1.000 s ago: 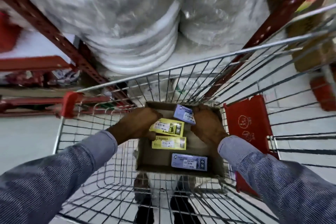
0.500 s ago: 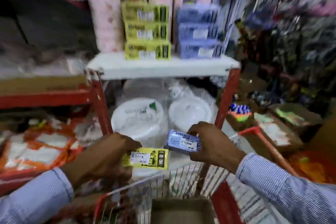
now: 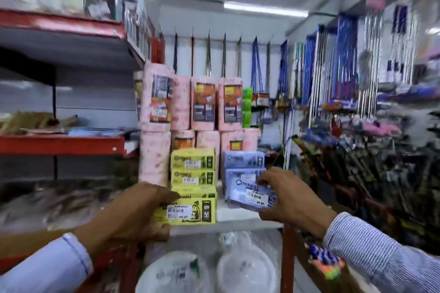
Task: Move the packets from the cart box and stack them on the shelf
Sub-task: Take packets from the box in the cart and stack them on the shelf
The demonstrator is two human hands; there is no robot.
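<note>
Left hand [image 3: 133, 211] grips a yellow packet [image 3: 188, 210] — fingers curled under its left end, thumb on top. Long axis runs left to right, printed face toward the camera, roughly level. White barcode sticker on its face; the price digits are too blurred to be sure of. A dark panel sits at its right end.

Right hand [image 3: 288, 197] pinches a blue packet [image 3: 250, 194] by its right end, thumb below and fingers [image 3: 266, 177] over the top edge. Long axis also left to right, tilted down slightly to the right. Lettering starts "MIR…"; the rest is unreadable. White barcode sticker below it.

Both packets are held at the front edge of the white shelf [image 3: 240, 215], each in front of its matching stack: yellow stack [image 3: 192, 170] just behind the yellow packet, blue stack [image 3: 244, 164] just behind the blue one — contact cannot be told.

Behind the stacks stand pink wrapped rolls [image 3: 204, 107] in two tiers, with orange and dark labels, text blurred.
</note>
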